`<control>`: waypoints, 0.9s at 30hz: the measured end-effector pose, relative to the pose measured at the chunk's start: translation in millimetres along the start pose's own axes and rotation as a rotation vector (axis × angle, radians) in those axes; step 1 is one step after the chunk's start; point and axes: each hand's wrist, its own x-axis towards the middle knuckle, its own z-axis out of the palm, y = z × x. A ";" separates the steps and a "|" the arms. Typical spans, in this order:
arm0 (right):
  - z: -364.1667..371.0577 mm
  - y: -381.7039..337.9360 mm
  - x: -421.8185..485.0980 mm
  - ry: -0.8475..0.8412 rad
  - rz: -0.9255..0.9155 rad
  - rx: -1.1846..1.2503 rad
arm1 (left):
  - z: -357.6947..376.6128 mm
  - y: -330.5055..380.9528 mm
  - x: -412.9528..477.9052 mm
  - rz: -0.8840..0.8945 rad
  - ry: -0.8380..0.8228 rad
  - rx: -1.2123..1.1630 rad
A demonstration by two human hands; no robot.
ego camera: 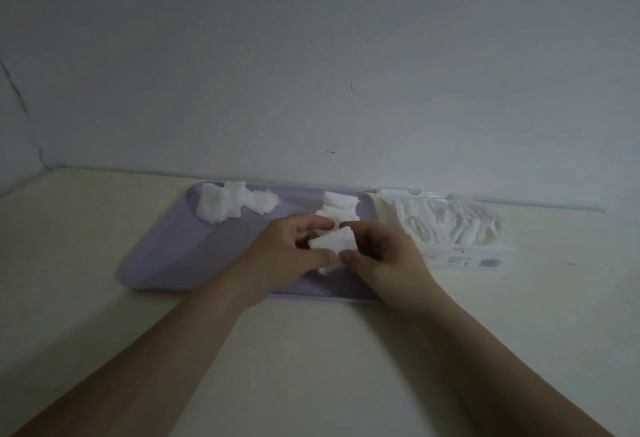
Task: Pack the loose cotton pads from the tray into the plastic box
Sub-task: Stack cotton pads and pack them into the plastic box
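A lilac tray [180, 256] lies on the table against the wall. White cotton pads sit in a loose heap [232, 206] at its far left corner and in a smaller pile [341, 209] at its far right. Over the tray's right half, my left hand [294, 249] and my right hand [381, 256] meet and pinch a small stack of cotton pads [334, 242] between thumbs and fingers. Another bit of pad [325, 269] shows just below the thumbs. The clear plastic box [464, 256] stands right of the tray with pads inside.
The box's clear lid [412, 193] is folded back against the wall. A cream table [311, 350] runs to the near edge, and a grey wall [311, 73] rises right behind the tray and box.
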 end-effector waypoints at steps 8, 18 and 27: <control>8.5 9.0 8.3 0.142 -0.017 -0.218 | -2.9 -2.7 9.8 0.150 0.198 0.088; 13.3 22.9 7.3 0.328 0.015 -0.276 | -5.7 -11.2 8.1 0.181 0.146 0.712; 13.9 24.6 7.0 0.295 0.041 -0.316 | -10.0 -21.7 16.6 0.243 0.216 0.701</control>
